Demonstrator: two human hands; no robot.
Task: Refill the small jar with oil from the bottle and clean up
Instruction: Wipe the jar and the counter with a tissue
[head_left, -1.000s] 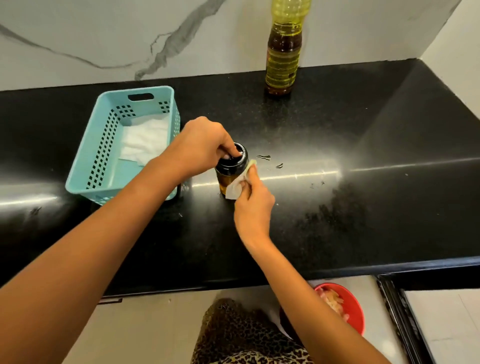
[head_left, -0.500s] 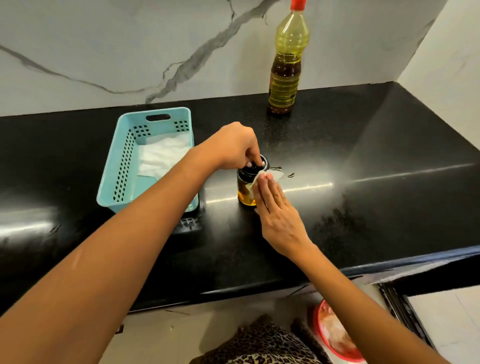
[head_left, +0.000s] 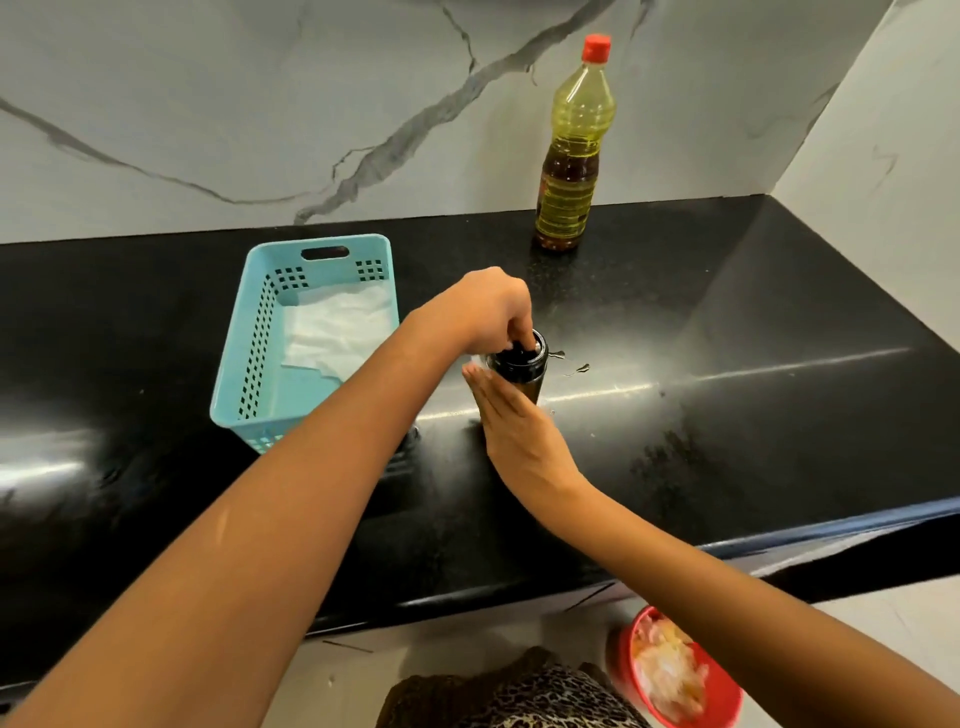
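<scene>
The small jar, dark-lidded with amber oil inside, stands upright mid-counter. My left hand reaches over it from the left, fingertips gripping the lid from above. My right hand lies flat against the jar's near side with fingers stretched out, pressing a white tissue to the glass; only a sliver of tissue shows by my fingertips. The oil bottle, yellow with a red cap on, stands upright at the back against the wall. Small oil drops lie on the counter just right of the jar.
A turquoise plastic basket holding white tissue paper sits left of the jar on the black counter. A marble wall closes the back and right. Below the counter's front edge, a red bowl holds scraps on the floor.
My right hand slid from the jar's right side round to its near side, fingers flattening over the tissue. My left hand stayed on the lid. The camera tilted up, showing the whole bottle.
</scene>
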